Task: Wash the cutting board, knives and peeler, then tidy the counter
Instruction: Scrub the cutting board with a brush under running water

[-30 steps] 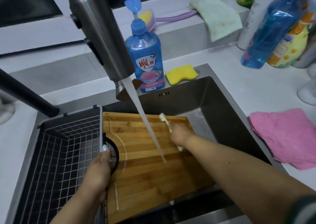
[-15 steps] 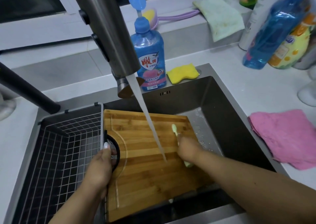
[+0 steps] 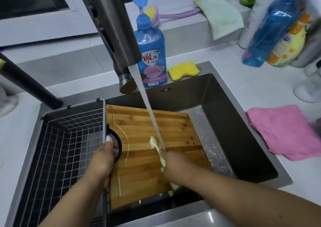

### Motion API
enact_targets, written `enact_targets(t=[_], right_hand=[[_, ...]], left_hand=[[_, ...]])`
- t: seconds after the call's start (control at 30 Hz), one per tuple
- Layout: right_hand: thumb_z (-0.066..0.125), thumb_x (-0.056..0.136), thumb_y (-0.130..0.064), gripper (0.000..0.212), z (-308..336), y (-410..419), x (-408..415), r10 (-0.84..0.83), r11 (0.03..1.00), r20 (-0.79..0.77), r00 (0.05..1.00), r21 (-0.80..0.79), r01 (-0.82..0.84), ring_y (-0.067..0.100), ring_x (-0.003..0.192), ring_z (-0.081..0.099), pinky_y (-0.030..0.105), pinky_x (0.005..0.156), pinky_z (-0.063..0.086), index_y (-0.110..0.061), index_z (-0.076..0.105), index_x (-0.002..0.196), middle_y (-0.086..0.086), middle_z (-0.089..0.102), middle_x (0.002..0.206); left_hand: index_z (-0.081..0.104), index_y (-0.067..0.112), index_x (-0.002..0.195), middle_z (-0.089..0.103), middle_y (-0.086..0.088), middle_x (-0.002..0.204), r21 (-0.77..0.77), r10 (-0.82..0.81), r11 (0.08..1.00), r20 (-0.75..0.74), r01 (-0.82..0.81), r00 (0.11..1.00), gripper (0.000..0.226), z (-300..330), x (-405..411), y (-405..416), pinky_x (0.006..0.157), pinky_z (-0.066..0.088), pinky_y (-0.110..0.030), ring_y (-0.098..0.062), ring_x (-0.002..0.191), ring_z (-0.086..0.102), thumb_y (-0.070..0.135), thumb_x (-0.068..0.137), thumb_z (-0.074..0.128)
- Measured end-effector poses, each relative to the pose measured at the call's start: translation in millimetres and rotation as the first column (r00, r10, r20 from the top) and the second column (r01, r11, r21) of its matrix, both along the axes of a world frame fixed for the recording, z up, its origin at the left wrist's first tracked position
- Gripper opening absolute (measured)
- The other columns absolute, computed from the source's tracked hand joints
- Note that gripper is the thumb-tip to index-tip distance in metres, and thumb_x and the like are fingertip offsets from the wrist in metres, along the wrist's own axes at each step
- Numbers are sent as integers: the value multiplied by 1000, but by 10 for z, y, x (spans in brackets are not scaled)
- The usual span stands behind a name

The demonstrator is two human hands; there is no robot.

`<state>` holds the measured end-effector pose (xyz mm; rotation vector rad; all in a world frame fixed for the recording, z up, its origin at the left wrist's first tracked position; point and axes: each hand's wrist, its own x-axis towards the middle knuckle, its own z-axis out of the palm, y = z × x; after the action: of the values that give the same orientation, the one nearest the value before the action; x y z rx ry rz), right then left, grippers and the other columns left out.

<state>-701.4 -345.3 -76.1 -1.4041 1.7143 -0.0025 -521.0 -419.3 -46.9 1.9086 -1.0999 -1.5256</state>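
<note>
The cutting board point(image 3: 156, 159) lies tilted inside the sink point(image 3: 231, 122), its left edge against the wire basket point(image 3: 57, 148) that fills the sink's left part, and water from the tap point(image 3: 112, 27) above the sink strikes the wood near the board's middle. The left hand point(image 3: 102, 162) grips the black handle ring at the board's left edge, fingers curled round it to steady the slab. The right hand point(image 3: 173, 164) presses a pale green cloth point(image 3: 157, 148) flat onto the board just below where the stream lands; its fingers lie over the cloth, holding it against the wood. This looks like the first step, scrubbing the board, with knives and peeler nowhere in view. The next move likely calls for wiping the unscrubbed strip toward the sink's far wall, keeping the left grip firm so the wet board does not slide
</note>
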Motion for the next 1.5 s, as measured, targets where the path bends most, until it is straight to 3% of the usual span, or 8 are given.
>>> enact_targets(t=[0.2,0.37,0.5,0.63,0.8,0.97,1.2,1.5], right_hand=[[53,91,-16,39,-75,-31,-286,-74,986,-150,986,135,94,19,94,58,24,71,44,-17,50,130,4,59,117],[53,94,-21,64,193,94,188,57,998,46,997,-32,-56,21,106,56,33,85,51,-25,22,150,6,56,121],[48,93,-14,41,-48,-185,-209,-156,983,-119,981,82,166,19,92,60,28,72,51,-18,47,135,4,60,107],[52,93,-17,44,97,9,-121,-3,995,-139,990,102,17,16,91,58,21,60,44,-17,45,136,4,59,112],[51,95,-17,64,208,-1,262,59,996,34,998,-62,-57,22,101,58,35,82,53,-26,21,150,6,56,115],[53,93,-13,44,65,-141,24,-127,992,-112,985,5,129,16,87,62,26,66,53,-19,46,136,2,60,101],[49,97,-22,68,251,-66,485,113,982,-4,994,-149,-112,22,102,53,37,82,52,-26,9,152,8,50,124],[46,95,-17,57,71,-107,253,-34,996,-132,991,-85,23,25,110,55,32,83,49,-20,26,148,8,53,128]], left_hand=[[61,10,93,71,-15,74,-13,-14,1000,-20,14,1000,44,-34,27,0,72,54,-44,-35,80,67,40,103,32],[60,11,94,71,-19,85,6,-6,1000,-33,6,999,39,-20,30,-4,73,54,-43,-34,81,67,37,104,32],[59,10,94,71,-22,88,3,-13,1000,-27,13,1000,41,0,9,13,75,54,-45,-36,84,67,38,104,32],[60,9,96,71,-22,90,5,-12,1000,-37,12,999,44,5,29,14,81,54,-50,-36,86,68,41,104,30],[59,8,94,71,-21,85,8,-6,1000,-46,7,999,45,17,14,29,73,54,-44,-34,80,67,41,104,30],[59,5,98,71,-23,88,20,4,1000,-39,-4,999,46,18,16,33,74,55,-47,-36,81,68,41,103,31],[60,4,97,71,-24,90,13,19,1000,-57,-19,998,51,4,23,42,82,54,-54,-37,85,67,45,103,29],[57,3,110,71,-23,96,29,8,1000,-67,-6,998,52,20,66,45,84,54,-55,-38,92,67,47,102,30]])
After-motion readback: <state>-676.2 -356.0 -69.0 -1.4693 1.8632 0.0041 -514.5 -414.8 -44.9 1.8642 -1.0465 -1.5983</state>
